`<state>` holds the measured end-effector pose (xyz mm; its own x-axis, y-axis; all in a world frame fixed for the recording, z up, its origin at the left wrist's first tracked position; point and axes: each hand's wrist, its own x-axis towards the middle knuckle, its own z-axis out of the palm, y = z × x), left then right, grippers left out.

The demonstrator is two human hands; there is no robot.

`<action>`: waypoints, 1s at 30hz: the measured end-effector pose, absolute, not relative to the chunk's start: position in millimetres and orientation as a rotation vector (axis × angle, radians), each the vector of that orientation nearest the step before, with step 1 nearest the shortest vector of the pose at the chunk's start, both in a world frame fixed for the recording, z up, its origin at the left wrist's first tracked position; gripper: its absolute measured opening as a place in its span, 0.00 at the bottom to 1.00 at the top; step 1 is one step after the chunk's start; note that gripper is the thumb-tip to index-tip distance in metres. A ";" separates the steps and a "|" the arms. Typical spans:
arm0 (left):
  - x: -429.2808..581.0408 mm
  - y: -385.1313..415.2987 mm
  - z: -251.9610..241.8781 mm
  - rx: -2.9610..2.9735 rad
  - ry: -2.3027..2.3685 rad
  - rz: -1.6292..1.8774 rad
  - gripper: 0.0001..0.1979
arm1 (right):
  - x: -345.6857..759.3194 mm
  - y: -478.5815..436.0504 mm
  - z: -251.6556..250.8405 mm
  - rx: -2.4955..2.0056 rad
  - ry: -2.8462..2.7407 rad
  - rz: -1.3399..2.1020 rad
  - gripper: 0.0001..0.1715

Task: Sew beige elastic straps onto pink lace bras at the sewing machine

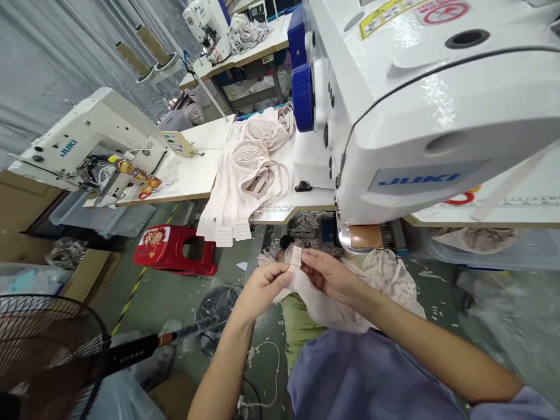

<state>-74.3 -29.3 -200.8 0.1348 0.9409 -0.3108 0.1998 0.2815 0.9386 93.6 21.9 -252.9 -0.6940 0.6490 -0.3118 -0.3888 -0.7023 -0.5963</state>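
Over my lap lies a pale pink lace bra point(319, 303), one end of its band raised between my hands. My left hand point(265, 286) pinches the band's edge from the left, thumb on top. From the right, my right hand point(330, 274) grips the same end, where a small pale tab point(296, 258) stands up between the fingertips. The bra's lacy part point(389, 280) spreads to the right under my right forearm. Directly beyond my hands is the head of a white sewing machine point(411, 134).
A pile of pale pink bras point(254, 163) hangs over the table edge point(273, 219). Left are a second sewing machine point(96, 140), a drink bottle point(137, 173) and a red stool point(175, 249). A fan point(48, 344) stands at lower left.
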 end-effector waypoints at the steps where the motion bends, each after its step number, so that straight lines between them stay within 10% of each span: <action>1: -74.8 -27.9 -204.1 1.164 1.322 0.771 0.20 | 93.5 23.3 -251.8 -0.706 -0.569 2.380 0.24; 10: -61.4 -17.4 -222.4 1.207 1.413 0.729 0.17 | 118.9 24.4 -259.2 -0.905 -0.578 2.264 0.19; 30: 13.4 -14.6 -263.8 0.802 1.290 0.890 0.28 | 174.7 -2.8 -304.4 -0.898 -1.914 0.617 0.10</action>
